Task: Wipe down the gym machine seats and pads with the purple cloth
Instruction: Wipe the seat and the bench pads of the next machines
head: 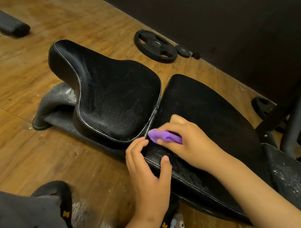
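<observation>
Head: right hand [191, 140] grips cloth [162, 135]; pad [216, 109] seemingly dusty.

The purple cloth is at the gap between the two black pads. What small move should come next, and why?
Probably slide the purple cloth along the gap, away from the person. The right hand grips it at the gap's near end, the left hand steadies the long pad, and that pad's edge farther along looks dusty.

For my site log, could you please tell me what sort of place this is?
Most likely a gym: weight plates lie on the wooden floor, and the right hand wipes a black padded bench with a purple cloth.
</observation>
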The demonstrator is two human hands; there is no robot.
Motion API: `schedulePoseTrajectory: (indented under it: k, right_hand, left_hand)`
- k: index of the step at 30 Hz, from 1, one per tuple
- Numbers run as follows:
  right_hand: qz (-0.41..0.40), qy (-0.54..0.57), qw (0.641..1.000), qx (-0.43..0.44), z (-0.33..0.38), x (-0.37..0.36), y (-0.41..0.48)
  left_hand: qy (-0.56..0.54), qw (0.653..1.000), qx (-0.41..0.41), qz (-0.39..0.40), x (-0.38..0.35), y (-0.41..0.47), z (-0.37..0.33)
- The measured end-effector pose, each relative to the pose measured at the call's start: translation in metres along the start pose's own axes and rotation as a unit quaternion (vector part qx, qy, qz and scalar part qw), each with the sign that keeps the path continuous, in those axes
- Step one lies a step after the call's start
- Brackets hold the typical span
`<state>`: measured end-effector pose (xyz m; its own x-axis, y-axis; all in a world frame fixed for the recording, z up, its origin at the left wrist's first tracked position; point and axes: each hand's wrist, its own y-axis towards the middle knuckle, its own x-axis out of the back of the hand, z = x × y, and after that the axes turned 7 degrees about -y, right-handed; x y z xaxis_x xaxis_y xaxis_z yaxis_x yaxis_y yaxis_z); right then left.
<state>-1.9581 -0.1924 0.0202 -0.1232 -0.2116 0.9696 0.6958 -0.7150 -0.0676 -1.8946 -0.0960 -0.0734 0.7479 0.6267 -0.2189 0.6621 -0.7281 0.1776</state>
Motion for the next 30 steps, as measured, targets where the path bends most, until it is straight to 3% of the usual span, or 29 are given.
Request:
schedulePoseTrajectory:
  k: [4, 7, 12, 15, 20, 30]
  right_hand:
    - [-0.019, 0.002, 1.000, -0.008, -0.013, 0.001, 0.011]
    - [-0.056, -0.012, 0.996, -0.068, -0.031, 0.006, 0.041]
    - [-0.023, -0.094, 0.986, -0.137, -0.038, 0.017, 0.090]
    - [0.034, -0.129, 0.985, -0.108, -0.031, 0.022, 0.094]
    - [0.111, -0.088, 0.989, -0.052, -0.013, 0.027, 0.070]
    - [0.033, 0.050, 0.998, -0.007, 0.022, 0.000, -0.006]
  left_hand:
    - [-0.002, 1.000, 0.009, -0.008, -0.002, -0.003, 0.003]
    - [0.007, 1.000, 0.010, 0.002, 0.000, -0.002, 0.004]
    - [0.013, 1.000, 0.012, 0.019, 0.003, -0.002, 0.006]
    - [0.016, 1.000, 0.009, 0.021, 0.004, -0.002, 0.007]
    - [0.019, 0.999, 0.008, 0.031, 0.005, -0.002, 0.007]
    - [0.002, 0.996, 0.033, 0.082, 0.018, -0.015, 0.016]
